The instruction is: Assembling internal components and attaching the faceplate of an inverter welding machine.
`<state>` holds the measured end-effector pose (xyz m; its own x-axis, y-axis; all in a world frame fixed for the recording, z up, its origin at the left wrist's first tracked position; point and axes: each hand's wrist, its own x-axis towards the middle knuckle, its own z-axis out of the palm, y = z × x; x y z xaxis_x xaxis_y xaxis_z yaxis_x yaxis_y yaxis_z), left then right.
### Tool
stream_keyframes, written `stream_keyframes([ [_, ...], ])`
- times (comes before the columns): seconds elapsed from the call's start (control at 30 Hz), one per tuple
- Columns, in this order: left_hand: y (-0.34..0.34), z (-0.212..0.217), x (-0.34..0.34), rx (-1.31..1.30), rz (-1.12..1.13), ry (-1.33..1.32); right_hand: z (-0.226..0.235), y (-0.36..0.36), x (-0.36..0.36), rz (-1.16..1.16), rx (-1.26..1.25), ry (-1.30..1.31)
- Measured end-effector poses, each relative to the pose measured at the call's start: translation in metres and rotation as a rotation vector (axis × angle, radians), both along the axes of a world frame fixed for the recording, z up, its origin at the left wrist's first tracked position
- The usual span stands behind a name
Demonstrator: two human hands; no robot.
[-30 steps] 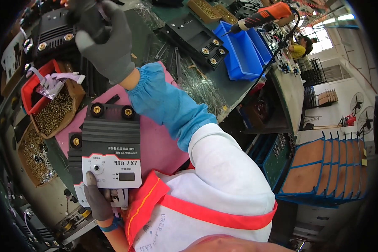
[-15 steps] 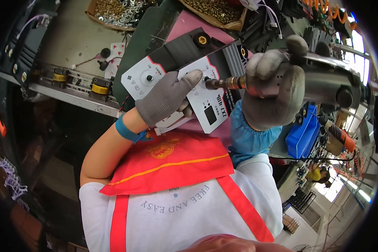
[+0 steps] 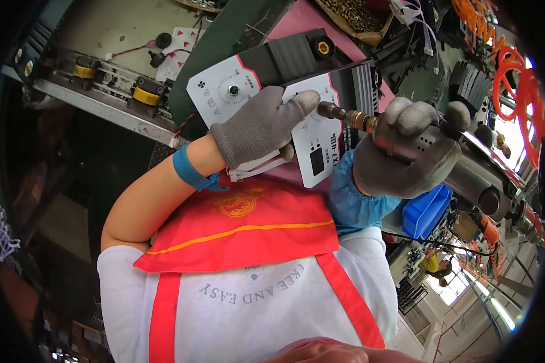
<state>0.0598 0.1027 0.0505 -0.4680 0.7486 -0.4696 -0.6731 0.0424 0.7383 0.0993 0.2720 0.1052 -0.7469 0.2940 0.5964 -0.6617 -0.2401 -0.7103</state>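
Observation:
My left hand (image 3: 254, 124), in a grey glove, is closed on the near side of a black box with a white control panel (image 3: 317, 142). Its thumb lies over the panel's dial. A second such box (image 3: 215, 88) sits to the left, partly behind that hand, with a black knob (image 3: 234, 90) in its dial. Gripped in my gloved right hand (image 3: 409, 148) is a dark power driver (image 3: 475, 175) with a brass-coloured collar. The driver's socket tip is close to my left thumb, above the panel; whether it touches anything there I cannot tell.
Pink sheeting (image 3: 293, 21) lies under the boxes. A carton of small brass-coloured parts (image 3: 357, 15) stands at the back. To the left runs a metal rail (image 3: 109, 121) with yellow-banded parts. A blue bin (image 3: 427, 212) sits at right, below orange coiled hoses (image 3: 518, 91).
The driver's tip has come away from the panel's dial, and my right hand has drawn back toward me. My left hand still holds the same box. The whole view has shifted slightly.

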Motion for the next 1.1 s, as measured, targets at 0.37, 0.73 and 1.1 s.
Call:
stream_keyframes([
  [0.37,0.003,-0.004,0.004,-0.045,0.033,0.036,0.006,-0.022,-0.003,-0.319,0.006,-0.152],
  [0.73,-0.003,0.007,0.001,-0.019,-0.009,0.016,0.05,0.071,0.0,-0.736,0.471,-0.442],
  [1.1,0.001,0.013,-0.014,-0.044,-0.022,0.138,-0.04,0.118,0.041,-1.031,1.509,-0.668],
])
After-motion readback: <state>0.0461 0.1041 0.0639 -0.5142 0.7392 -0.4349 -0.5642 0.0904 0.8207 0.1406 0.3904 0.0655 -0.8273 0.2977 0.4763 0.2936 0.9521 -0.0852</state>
